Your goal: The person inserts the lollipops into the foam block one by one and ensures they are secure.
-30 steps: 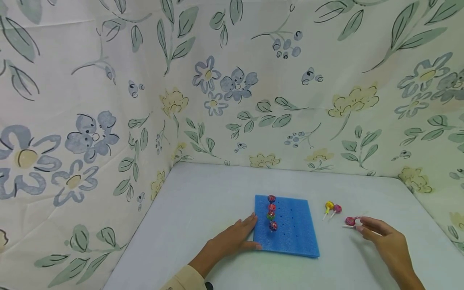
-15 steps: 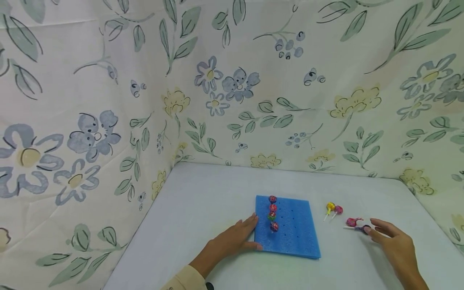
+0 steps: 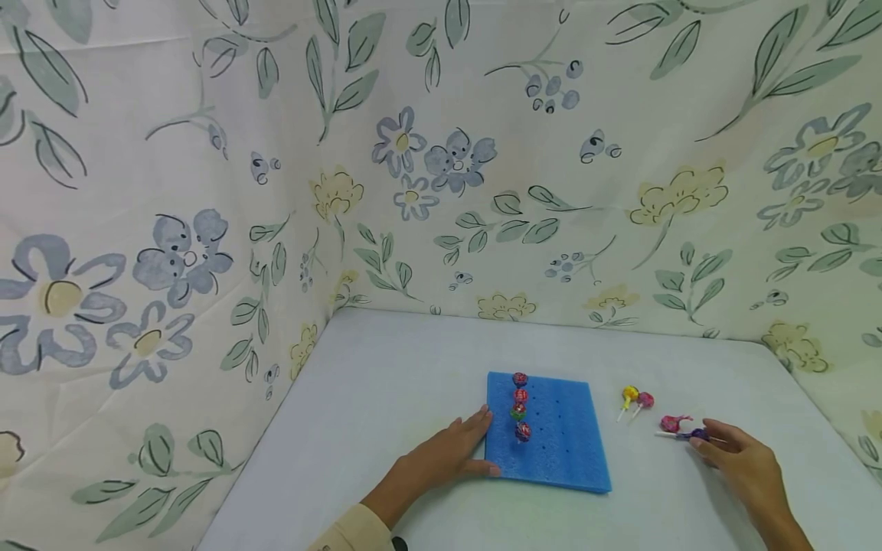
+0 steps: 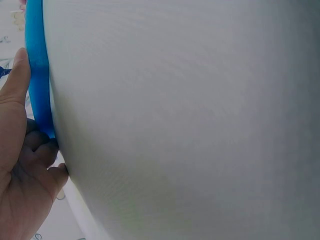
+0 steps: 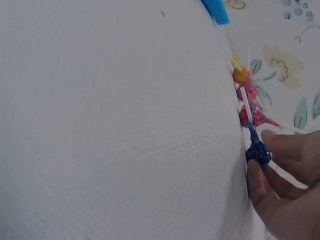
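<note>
Moved since the frame one second earlier: right hand (image 3: 747, 463), its fingertips drawn back rightward from beside a pink-red lollipop (image 3: 671, 423) and settled on a dark blue lollipop (image 5: 259, 154). Listed from left to right, on a white counter (image 3: 400, 383) backed by floral cloth (image 3: 448, 99): one cream sleeve (image 3: 354, 529), leading to the left hand (image 3: 448, 453), which lay spread, fingers against the left edge of a blue foam board (image 3: 586, 459), thumb at its near left corner. Board lay flat, small dark holes across its surface. Four wrapped lollipops stood in one column near its left side: farthest lollipop (image 3: 520, 379), second lollipop (image 3: 520, 396), third lollipop (image 3: 517, 412), part green, and nearest lollipop (image 3: 523, 432). Right of the board and apart from it, a yellow lollipop (image 3: 630, 393) and a pink lollipop (image 3: 645, 399) lay side by side, sticks toward the near left. Pink-red specimen lay farther right and nearer, wrapper tail pointing right. Dark blue specimen came last, just beside it on the near side, white stick pointing left, its head pinched between thumb and forefinger of the right hand; whether that head touched the counter could not be told.
</note>
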Available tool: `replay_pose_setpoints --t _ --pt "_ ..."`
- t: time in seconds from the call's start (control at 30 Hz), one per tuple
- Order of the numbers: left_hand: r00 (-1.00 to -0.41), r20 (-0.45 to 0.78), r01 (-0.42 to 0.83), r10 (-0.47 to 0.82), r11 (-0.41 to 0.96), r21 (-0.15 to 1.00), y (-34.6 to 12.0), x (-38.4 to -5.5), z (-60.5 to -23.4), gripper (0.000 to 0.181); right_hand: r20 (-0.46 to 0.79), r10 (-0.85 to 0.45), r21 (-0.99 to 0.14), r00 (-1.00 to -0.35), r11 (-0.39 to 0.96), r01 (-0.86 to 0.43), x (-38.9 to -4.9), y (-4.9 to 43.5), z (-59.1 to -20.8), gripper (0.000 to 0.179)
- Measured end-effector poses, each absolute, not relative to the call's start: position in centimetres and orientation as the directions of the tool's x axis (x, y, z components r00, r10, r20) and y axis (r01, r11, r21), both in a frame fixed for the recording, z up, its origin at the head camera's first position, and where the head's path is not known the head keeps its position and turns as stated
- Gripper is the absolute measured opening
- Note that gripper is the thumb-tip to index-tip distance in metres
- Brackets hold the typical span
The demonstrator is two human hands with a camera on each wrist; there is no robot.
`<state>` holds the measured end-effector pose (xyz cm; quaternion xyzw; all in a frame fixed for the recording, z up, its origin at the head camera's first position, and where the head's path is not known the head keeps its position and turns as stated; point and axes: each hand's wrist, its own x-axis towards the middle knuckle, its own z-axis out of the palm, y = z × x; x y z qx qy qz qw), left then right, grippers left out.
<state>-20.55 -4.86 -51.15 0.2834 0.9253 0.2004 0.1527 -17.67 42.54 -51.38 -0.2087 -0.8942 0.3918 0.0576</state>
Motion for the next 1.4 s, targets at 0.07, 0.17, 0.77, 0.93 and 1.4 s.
replay_pose_setpoints --t 0.07,0.17,0.77,0.93,1.4 --pt "-0.795 -0.168 0.462 0.583 0.761 0.455 -4.8 -20.5 -51.1 0.097 -0.081 0.428 -0.705 -0.900 0.614 0.355 -17.8 42.6 -51.4 0.066" --pt "-0.793 -0.162 0.469 0.587 0.759 0.452 -4.9 -20.5 -51.1 0.097 -0.118 0.443 -0.695 -0.889 0.603 0.392 -18.0 42.6 -51.5 0.066" --pt "-0.795 -0.158 0.476 0.586 0.764 0.436 -4.8 -20.5 -51.1 0.096 -0.128 0.449 -0.737 -0.884 0.553 0.388 -17.8 41.9 -52.1 0.055" --pt "-0.793 -0.158 0.480 0.589 0.763 0.433 -4.8 -20.6 -51.1 0.096 -0.082 0.447 -0.817 -0.891 0.481 0.317 -17.4 41.3 -51.8 0.053" --pt "-0.796 -0.168 0.470 0.582 0.768 0.434 -4.8 -20.5 -51.2 0.097 0.031 0.416 -0.976 -0.909 0.209 0.063 -16.6 40.3 -51.9 0.042"
